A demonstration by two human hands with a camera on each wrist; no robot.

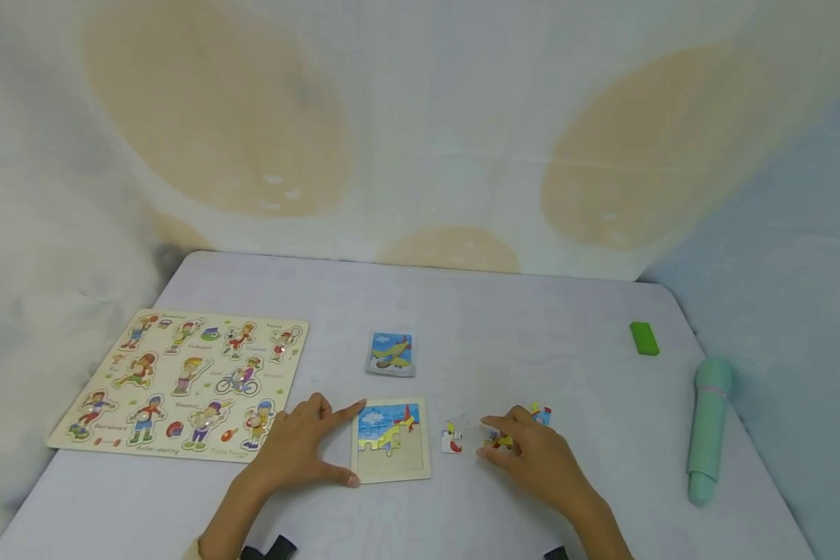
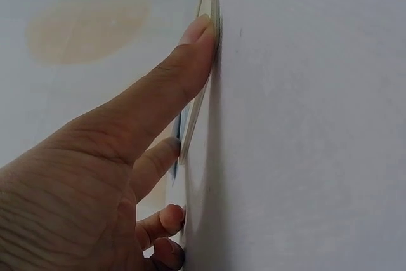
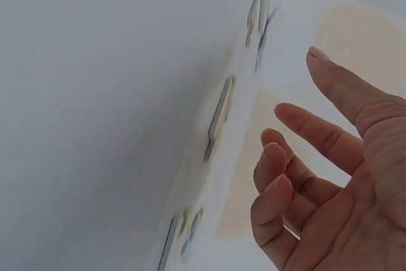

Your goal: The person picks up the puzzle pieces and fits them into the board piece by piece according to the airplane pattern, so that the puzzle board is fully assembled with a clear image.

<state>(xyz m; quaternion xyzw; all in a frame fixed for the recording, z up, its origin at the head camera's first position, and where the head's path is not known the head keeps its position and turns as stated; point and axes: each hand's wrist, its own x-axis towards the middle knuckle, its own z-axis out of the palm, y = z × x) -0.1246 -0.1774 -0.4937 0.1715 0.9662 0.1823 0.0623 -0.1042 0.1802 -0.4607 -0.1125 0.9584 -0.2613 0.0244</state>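
Note:
A small wooden jigsaw tray [image 1: 399, 464] lies on the table, its upper part filled with blue and yellow pieces. My left hand [image 1: 301, 447] steadies its left side, index finger at the upper corner and thumb at the lower; the left wrist view shows the thumb [image 2: 184, 61] against the tray's edge. Over loose jigsaw pieces hovers my right hand [image 1: 535, 459], thumb and index finger apart. In the right wrist view that hand [image 3: 336, 163] holds nothing. One loose piece [image 1: 451, 441] lies between tray and right hand; another [image 1: 542, 416] shows beyond the right hand, which partly hides others.
A large wooden sports puzzle board [image 1: 161, 381] is at the left. Behind the tray sits a small airplane picture card or puzzle [image 1: 390, 355]. A green block [image 1: 644, 339] lies at the back right, and a mint-green cylinder [image 1: 709, 428] lies along the right edge.

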